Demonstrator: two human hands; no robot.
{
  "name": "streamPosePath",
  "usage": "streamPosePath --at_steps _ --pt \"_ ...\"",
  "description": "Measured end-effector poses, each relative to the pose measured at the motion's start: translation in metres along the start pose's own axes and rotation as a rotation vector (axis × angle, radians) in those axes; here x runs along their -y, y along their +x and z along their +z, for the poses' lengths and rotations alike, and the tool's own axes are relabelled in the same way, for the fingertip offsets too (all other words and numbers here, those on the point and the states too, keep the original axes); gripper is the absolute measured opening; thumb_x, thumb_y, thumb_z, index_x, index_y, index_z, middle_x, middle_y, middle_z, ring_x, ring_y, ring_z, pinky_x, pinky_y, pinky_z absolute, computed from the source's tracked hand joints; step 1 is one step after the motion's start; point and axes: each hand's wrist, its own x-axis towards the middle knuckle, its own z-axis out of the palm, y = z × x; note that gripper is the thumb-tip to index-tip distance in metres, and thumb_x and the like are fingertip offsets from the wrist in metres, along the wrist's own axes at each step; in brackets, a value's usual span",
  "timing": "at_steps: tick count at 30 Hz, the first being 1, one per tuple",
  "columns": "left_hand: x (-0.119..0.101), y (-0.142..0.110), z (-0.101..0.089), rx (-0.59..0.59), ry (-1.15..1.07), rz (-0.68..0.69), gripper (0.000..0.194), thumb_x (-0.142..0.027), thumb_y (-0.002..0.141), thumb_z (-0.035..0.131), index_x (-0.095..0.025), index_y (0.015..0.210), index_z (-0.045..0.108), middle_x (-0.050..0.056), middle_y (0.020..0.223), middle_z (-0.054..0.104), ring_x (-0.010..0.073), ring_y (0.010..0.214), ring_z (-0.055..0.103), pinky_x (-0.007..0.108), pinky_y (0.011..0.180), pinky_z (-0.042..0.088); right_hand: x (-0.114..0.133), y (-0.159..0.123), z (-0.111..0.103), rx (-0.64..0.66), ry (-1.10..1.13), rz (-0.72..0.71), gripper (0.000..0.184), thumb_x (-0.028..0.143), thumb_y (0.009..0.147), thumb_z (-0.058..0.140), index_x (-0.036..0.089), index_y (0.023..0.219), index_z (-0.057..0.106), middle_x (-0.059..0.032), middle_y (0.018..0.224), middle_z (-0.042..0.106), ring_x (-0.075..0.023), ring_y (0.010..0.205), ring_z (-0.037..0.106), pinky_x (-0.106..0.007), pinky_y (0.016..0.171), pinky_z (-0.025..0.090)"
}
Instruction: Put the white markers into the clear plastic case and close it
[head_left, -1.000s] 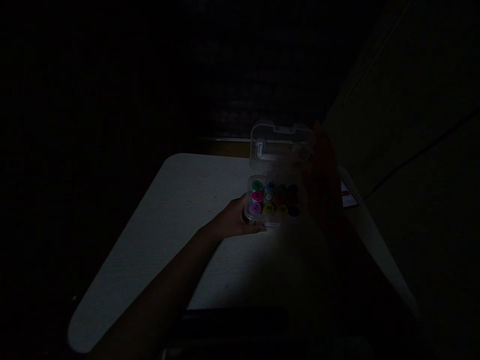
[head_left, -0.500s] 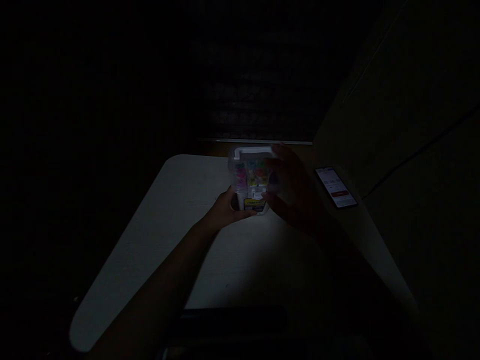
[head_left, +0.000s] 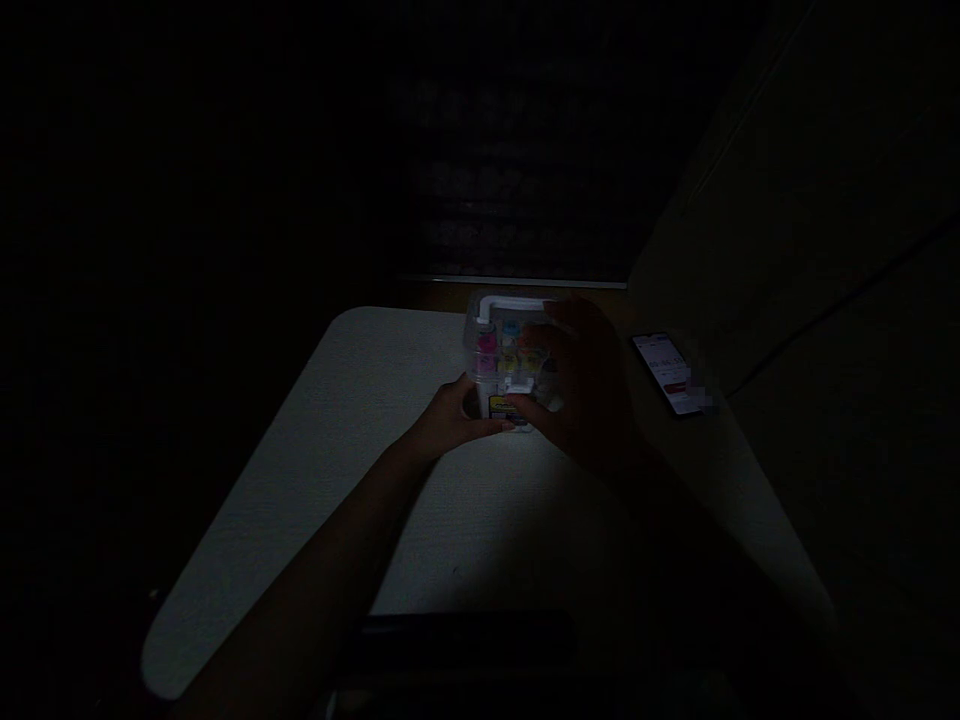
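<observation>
Left grip [head_left: 450, 418] is clamping the clear case's [head_left: 486, 378] left side; right grip [head_left: 589, 385] is spanning lid [head_left: 472, 340] and latch [head_left: 519, 384], can't tell if clamped. Case is standing upright at the counter [head_left: 322, 450], between both, neither nearer; long axis unclear.

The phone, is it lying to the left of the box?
No, the phone lies to the right of the box.

phone [head_left: 660, 350]: blurred digits [head_left: 664, 364], not readable | box label [head_left: 500, 408]: too small to read
</observation>
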Motion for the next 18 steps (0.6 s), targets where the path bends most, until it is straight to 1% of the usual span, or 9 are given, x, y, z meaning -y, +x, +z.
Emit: streamPosePath --at_steps 3,7,10,13,15,18 --pt "-0.002 0.000 0.000 0.001 0.012 0.028 0.055 -0.038 0.057 0.078 -0.013 0.101 0.058 0.007 0.090 0.069 0.0242 0.090 0.065 0.034 0.076 0.053 0.000 0.000 0.000 -0.004 -0.001 -0.003 0.052 0.030 0.072 0.068 0.021 0.118 0.047 -0.0115 0.128 0.048 -0.0298 0.127 0.039 -0.048 0.103 0.037" --pt "-0.002 0.000 0.001 0.000 0.020 0.078 0.052 -0.036 0.059 0.077 -0.014 0.102 0.058 0.008 0.098 0.069 0.0237 0.092 0.064 0.034 0.078 0.053 0.006 -0.001 0.002 -0.035 0.001 0.037 0.051 0.033 0.071 0.069 0.020 0.116 0.047 -0.0127 0.127 0.049 -0.0302 0.128 0.039 -0.049 0.102 0.037" --pt "0.000 -0.001 0.001 0.006 0.057 0.080 0.050 -0.037 0.061 0.076 -0.014 0.102 0.058 0.008 0.093 0.069 0.0224 0.085 0.065 0.033 0.072 0.053 0.013 -0.002 0.003 -0.076 -0.014 0.094 0.045 0.030 0.073 0.066 0.022 0.113 0.048 -0.0118 0.125 0.051 -0.0294 0.129 0.038 -0.048 0.103 0.037" --pt "0.003 0.000 0.001 0.005 0.063 0.086 0.051 -0.039 0.061 0.075 -0.014 0.102 0.057 0.006 0.089 0.069 0.0212 0.081 0.065 0.031 0.068 0.053 0.017 -0.002 0.004 -0.102 -0.035 0.102 0.043 0.031 0.074 0.065 0.023 0.113 0.047 -0.0118 0.124 0.051 -0.0291 0.130 0.038 -0.048 0.103 0.037" --pt "0.004 0.001 0.001 0.006 0.060 0.100 0.052 -0.038 0.060 0.076 -0.014 0.102 0.057 0.006 0.091 0.068 0.0220 0.085 0.065 0.031 0.071 0.053 0.017 -0.003 0.005 -0.124 -0.053 0.090 0.044 0.034 0.074 0.064 0.023 0.113 0.046 -0.0121 0.123 0.052 -0.0295 0.129 0.039 -0.048 0.101 0.038" --pt "0.005 0.001 0.000 -0.005 0.068 0.109 0.050 -0.038 0.060 0.075 -0.014 0.100 0.058 0.006 0.090 0.068 0.0235 0.089 0.064 0.031 0.074 0.053 0.018 -0.002 0.005 -0.130 -0.068 0.087 0.043 0.033 0.074 0.063 0.023 0.112 0.046 -0.0122 0.123 0.052 -0.0297 0.127 0.042 -0.047 0.099 0.040"
